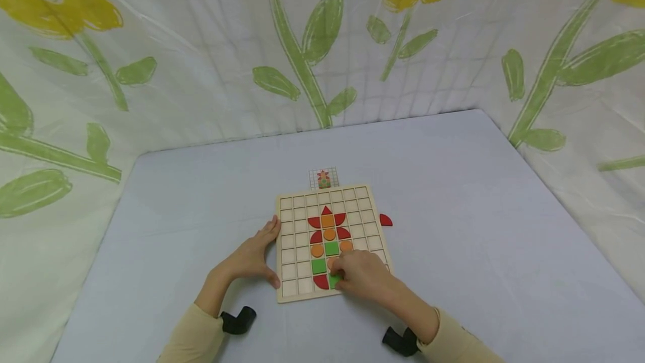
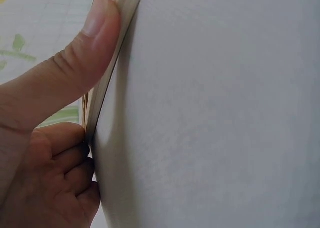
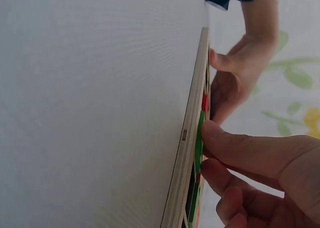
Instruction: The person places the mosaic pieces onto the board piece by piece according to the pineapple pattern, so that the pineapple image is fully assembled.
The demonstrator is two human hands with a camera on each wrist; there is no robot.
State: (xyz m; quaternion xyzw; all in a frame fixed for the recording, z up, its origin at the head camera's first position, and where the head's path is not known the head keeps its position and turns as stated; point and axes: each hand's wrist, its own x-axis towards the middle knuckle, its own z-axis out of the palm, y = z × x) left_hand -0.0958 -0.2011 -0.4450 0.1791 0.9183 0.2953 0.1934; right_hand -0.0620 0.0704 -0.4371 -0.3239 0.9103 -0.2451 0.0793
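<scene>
A wooden grid board [image 1: 294,289] lies on the table, its cells partly filled with flat pieces. Red curved pieces [image 1: 321,282], orange circles [image 1: 317,250], green squares [image 1: 318,266] and an orange square [image 1: 327,221] under a red triangle [image 1: 326,210] form a figure. At the near edge my right hand [image 1: 365,274] pinches a green square [image 3: 199,148] between thumb and forefinger; it leans slightly out of the board in the right wrist view. My left hand [image 1: 252,257] rests along the board's left edge, thumb near the front corner, fingers further back.
A small pattern card [image 1: 323,177] with a matching figure lies just behind the board. One loose red quarter-circle piece [image 1: 386,220] lies right of it. The pale table [image 1: 478,228] meets a flower-printed curtain [image 1: 201,71] at the back.
</scene>
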